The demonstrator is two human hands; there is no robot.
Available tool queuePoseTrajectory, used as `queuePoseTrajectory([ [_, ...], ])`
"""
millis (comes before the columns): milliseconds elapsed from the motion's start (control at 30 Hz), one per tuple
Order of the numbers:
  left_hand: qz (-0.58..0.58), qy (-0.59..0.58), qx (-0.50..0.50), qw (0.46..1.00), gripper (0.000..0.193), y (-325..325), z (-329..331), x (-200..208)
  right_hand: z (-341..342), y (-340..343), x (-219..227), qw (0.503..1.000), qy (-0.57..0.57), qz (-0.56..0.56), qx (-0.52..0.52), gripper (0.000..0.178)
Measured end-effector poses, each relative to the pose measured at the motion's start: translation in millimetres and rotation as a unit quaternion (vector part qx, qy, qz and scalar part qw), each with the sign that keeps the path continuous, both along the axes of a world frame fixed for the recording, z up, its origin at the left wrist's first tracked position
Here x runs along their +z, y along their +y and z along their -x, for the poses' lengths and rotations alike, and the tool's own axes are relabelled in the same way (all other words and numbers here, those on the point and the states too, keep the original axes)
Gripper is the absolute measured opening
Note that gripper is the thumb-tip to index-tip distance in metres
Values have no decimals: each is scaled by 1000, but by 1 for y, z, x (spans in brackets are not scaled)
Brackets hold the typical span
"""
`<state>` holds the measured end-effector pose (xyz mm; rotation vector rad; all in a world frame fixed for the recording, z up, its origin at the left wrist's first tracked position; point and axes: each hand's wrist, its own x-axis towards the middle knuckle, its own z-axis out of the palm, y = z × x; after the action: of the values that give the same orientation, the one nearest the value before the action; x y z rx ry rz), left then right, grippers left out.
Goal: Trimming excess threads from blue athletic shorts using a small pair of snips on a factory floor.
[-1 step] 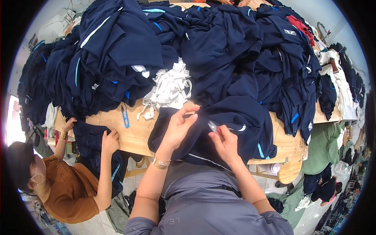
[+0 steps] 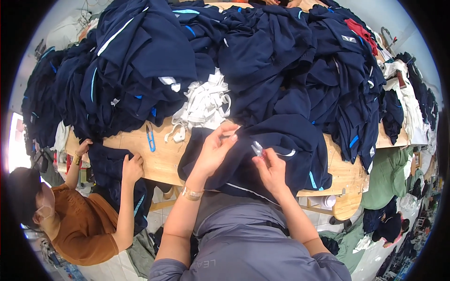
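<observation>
A dark navy garment [image 2: 300,140] with light blue and white trim lies over the table edge in front of me. Above it, my left hand [image 2: 213,152] is closed in a pinch, with a tiny pale bit at its fingertips that is too small to name. In my right hand [image 2: 273,172] are small thread snips [image 2: 257,149], their metal blades pointing up and left and a little red showing at the grip. The snips are apart from the left hand and hover over the cloth.
Heaps of navy garments [image 2: 136,51] cover the back of the wooden table [image 2: 161,159]. Beyond my hands lies a pile of white strips [image 2: 204,105], with blue-handled snips [image 2: 150,138] to its left. A co-worker [image 2: 84,220] at the left handles dark cloth [image 2: 108,161].
My right hand and the thread snips have shifted slightly to the right. My left hand keeps its pinch in nearly the same place.
</observation>
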<state>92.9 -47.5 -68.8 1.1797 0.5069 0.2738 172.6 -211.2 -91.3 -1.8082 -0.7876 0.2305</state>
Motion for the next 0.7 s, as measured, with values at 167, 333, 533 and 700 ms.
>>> queuePoseTrajectory([
  [167,-425,113,103,892,33,29,18,4,-11,-5,-13,995,85,-27,-34,25],
  [333,-502,344,38,793,41,27,56,21,-18,-15,-31,987,152,-4,-43,26],
  [533,-443,362,-70,818,45,-2,70,-9,-9,-6,-27,982,189,-29,-2,28],
  [700,-565,315,-51,761,22,0,50,-34,9,8,-4,933,338,-95,76,29],
])
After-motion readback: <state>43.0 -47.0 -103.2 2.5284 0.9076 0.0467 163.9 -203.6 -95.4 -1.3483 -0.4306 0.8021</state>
